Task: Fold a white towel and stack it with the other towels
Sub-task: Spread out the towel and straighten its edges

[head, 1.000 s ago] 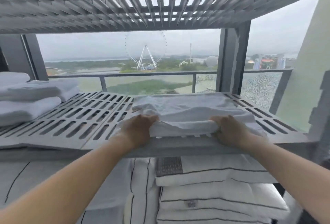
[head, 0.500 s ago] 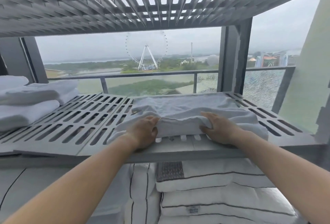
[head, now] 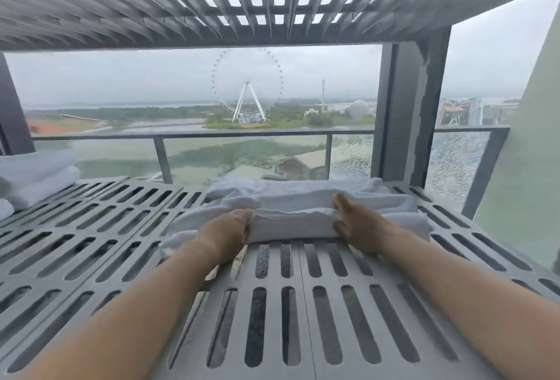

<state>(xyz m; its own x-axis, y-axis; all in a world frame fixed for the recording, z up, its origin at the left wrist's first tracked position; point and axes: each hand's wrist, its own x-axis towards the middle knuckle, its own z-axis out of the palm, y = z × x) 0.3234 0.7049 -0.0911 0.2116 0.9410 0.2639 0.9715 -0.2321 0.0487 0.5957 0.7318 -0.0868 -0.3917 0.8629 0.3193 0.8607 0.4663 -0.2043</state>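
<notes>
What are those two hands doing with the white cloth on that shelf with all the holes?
A person is folding a white towel on a grey slatted shelf. The left hand grips one end of the thick folded front edge and the right hand grips the other end. The rest of the towel lies bunched behind the fold. Other folded towels sit stacked at the far left of the shelf, and this one has not joined them yet.
</notes>
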